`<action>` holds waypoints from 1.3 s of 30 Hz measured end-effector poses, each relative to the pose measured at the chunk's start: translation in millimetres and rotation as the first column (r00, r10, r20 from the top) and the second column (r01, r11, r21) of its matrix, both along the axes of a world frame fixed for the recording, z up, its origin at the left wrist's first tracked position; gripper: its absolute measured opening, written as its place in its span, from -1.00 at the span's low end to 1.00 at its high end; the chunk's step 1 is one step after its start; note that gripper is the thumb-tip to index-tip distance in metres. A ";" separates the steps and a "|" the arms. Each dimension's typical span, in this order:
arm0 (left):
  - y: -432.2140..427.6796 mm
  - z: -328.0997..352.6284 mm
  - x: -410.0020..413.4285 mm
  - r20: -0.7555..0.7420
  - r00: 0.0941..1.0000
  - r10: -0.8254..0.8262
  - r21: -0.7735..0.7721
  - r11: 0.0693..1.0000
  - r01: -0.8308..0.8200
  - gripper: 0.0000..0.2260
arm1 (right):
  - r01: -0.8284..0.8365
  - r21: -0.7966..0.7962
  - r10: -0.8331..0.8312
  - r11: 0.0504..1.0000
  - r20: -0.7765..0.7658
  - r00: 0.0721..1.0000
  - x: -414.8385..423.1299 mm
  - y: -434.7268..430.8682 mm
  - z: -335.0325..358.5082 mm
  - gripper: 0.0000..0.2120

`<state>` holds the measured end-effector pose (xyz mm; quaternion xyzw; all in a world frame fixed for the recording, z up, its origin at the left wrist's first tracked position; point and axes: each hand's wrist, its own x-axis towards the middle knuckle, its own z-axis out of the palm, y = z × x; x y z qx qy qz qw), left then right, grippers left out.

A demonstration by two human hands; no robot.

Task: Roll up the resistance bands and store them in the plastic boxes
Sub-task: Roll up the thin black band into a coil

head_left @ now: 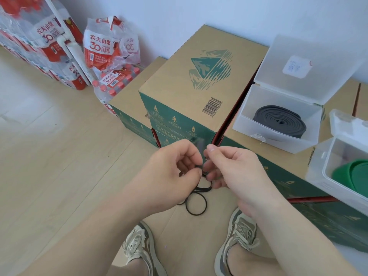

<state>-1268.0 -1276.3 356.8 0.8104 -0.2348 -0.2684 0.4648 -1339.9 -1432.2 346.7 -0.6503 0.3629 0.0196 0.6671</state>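
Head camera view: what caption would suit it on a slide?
Both hands pinch thin black elastic loops beside boxed grey band.

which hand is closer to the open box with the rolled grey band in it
Right. The right hand sits just below and left of the box holding the grey band; the left hand is farther left, beyond the right one. Both pinch thin black bands.

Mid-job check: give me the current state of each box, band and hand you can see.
far plastic box: lid open, upright on a carton
grey band: rolled, inside the far box
near plastic box: lid open
green band: inside the near box, partly out of frame
black bands: thin loops dangling, not rolled
left hand: pinching the black bands
right hand: pinching the black bands
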 end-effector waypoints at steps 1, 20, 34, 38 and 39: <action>-0.1 0.2 1.2 -0.010 0.999 0.031 -0.038 0.999 -0.031 -0.81 | -0.011 -0.118 0.011 0.993 -0.008 1.000 -0.4 -1.2 -2.3 -0.79; 8.0 -0.5 9.3 0.035 0.993 0.109 -0.158 0.982 -0.102 -0.73 | -0.124 -0.505 0.208 0.854 0.113 0.972 -5.5 -6.3 -4.4 -0.86; 7.8 -0.4 12.6 0.308 0.951 -0.011 -0.058 0.998 0.030 -0.73 | -0.141 -0.325 0.187 0.935 0.113 0.976 -3.4 -4.5 2.9 -0.90; 8.3 -2.0 13.4 0.329 0.943 -0.040 -0.011 0.999 0.046 -0.81 | -0.136 -0.146 0.161 0.980 0.178 0.971 -2.9 -5.9 7.1 -0.95; 8.0 -3.0 12.9 0.327 0.944 -0.054 -0.001 0.998 0.057 -0.81 | -0.138 -0.162 0.166 0.977 0.179 0.970 -2.8 -6.5 7.1 -0.94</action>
